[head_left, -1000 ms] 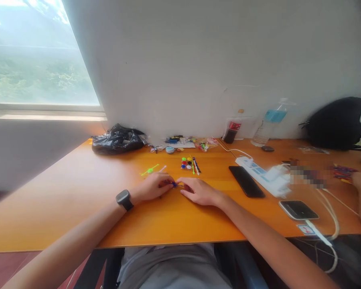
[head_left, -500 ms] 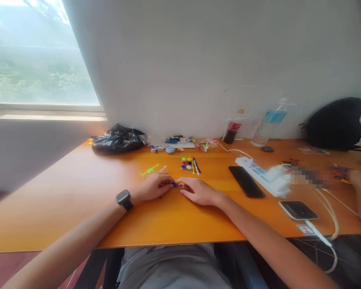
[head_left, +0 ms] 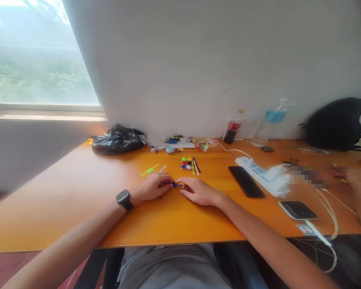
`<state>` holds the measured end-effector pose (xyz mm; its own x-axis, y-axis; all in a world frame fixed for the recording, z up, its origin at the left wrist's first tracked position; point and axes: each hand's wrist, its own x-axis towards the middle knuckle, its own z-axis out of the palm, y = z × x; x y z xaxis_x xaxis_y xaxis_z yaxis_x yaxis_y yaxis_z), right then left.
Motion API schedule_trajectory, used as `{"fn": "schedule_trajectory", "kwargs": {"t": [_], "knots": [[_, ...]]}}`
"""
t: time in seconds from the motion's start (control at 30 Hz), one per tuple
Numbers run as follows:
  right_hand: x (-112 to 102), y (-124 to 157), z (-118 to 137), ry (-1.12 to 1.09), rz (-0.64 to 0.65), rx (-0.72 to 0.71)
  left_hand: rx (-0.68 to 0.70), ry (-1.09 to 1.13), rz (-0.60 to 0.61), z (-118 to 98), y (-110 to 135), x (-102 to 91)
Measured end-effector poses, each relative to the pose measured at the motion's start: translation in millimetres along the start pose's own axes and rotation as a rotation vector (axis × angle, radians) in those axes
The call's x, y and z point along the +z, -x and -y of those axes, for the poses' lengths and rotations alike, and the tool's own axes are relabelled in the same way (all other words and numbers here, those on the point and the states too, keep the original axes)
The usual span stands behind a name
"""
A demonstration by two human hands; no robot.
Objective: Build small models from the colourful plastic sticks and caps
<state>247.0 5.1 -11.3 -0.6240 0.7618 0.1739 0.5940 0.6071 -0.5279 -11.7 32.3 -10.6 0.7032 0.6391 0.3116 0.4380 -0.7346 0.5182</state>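
Observation:
A small blue plastic piece with an arrow-shaped tip point(head_left: 175, 185) is held low over the table between my two hands. My left hand point(head_left: 155, 186), with a watch point(head_left: 124, 198) on its wrist, pinches the piece; its fingers hide the left part. From the other side, the curled fingers of my right hand point(head_left: 198, 190) close at the arrow tip. Behind my left hand lie a bright green plastic piece with long arms point(head_left: 151, 170) and a whitish stick point(head_left: 162, 168). Farther back are several coloured round buttons point(head_left: 184, 163) beside several thin arrow-ended sticks point(head_left: 195, 165).
Along the wall stand a black plastic bag point(head_left: 117, 140), a cola bottle point(head_left: 231, 132), a water bottle point(head_left: 261, 130) and a black backpack point(head_left: 337, 124). A phone point(head_left: 246, 181), power strip point(head_left: 261, 174) and cabled device point(head_left: 299, 210) lie to the right. Another person's hand point(head_left: 359, 188) is at far right.
My hands and the blue plastic piece look almost unchanged. At far right, the other person's hand and the colourful item by it have shifted slightly.

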Motion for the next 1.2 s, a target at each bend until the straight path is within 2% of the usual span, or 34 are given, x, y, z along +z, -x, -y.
{"fn": "schedule_trajectory", "kwargs": {"t": [1.2], "knots": [[-0.4, 0.1, 0.4, -0.002, 0.007, -0.002, 0.001, 0.003, 0.007, -2.6, -0.4, -2.0]]}}
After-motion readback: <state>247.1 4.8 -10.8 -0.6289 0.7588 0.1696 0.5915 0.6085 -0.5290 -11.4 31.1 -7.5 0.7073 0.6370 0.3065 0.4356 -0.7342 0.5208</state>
